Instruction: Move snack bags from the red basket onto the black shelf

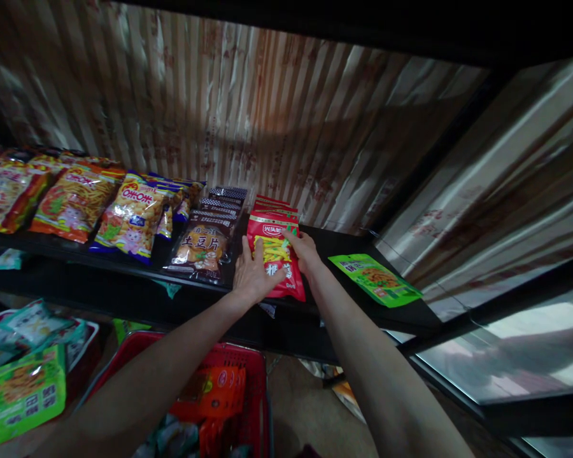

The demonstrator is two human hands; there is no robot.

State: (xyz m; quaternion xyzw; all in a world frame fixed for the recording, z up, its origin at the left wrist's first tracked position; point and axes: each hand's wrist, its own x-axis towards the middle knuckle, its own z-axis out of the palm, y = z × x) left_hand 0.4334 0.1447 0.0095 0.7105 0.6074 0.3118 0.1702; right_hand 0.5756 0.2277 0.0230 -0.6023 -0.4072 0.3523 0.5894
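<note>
A stack of red snack packets point(273, 249) with yellow sticks printed on the front lies on the black shelf point(337, 292). My left hand point(252, 275) rests along the stack's left edge, fingers apart and stretched, its thumb lying across the front packet. Against the right edge is my right hand point(305, 251), open, with its outstretched fingers touching the top packet; part of them is hard to make out. Just left of my left hand stands a row of dark brown potato chip packets point(201, 245). A single green snack packet point(377, 280) lies to the right.
Yellow-and-blue snack bags point(131, 216) and orange noodle snack bags point(74, 203) fill the shelf's left part. Below are a red basket point(255, 359) with orange packets and a second basket point(91, 334) with teal packets. Corrugated sheeting point(267, 114) backs the shelf.
</note>
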